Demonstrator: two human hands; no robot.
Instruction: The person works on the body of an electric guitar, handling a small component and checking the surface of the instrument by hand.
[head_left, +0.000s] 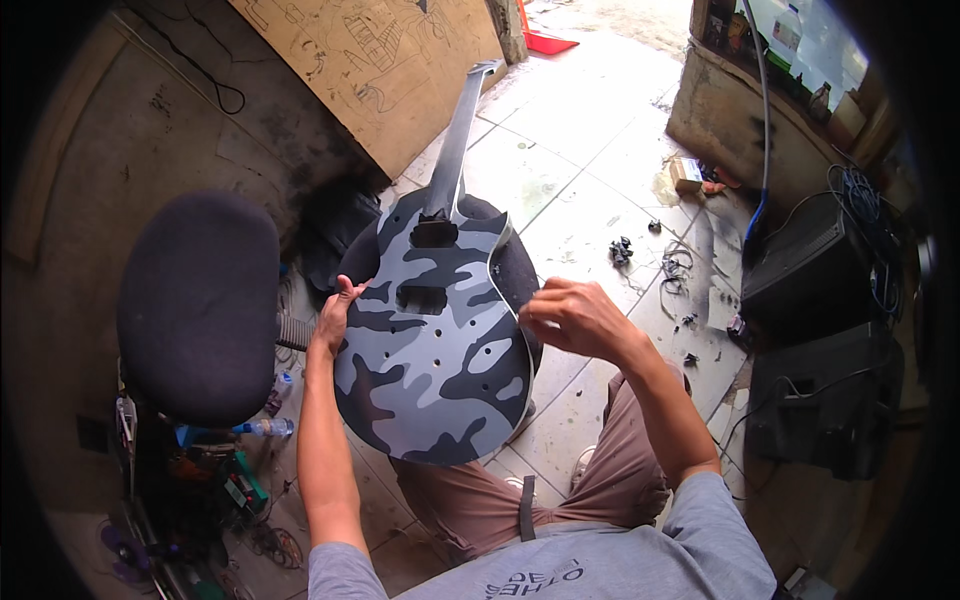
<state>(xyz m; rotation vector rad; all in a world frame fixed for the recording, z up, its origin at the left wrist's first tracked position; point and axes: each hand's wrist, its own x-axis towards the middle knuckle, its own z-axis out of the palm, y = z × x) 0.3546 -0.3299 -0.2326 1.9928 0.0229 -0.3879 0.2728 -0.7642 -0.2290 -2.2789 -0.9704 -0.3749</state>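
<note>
While you sit looking down, one electric guitar body (440,345) lies face up across your lap and a dark round stool seat (515,270) beneath it, its dark neck (455,140) running away from you toward a leaning plywood sheet (390,60). The body is painted in grey, pale blue and black camouflage patches, with two rectangular pickup cavities cut in it and several small round holes. Your left hand (335,315) rests open against the body's left edge, fingers flat on the rim. Your right hand (575,318) hovers just off the right edge with fingers curled together; you cannot tell whether it pinches anything. The two hands are apart, one on each side of the body.

To your left, close by, stands one black padded chair back (198,305), leaving little room there, with one plastic bottle (265,428) on the floor below it. To your right the pale tiled floor (580,130) is more open, scattered with small parts and wires, then bounded by two dark boxes (815,340).
</note>
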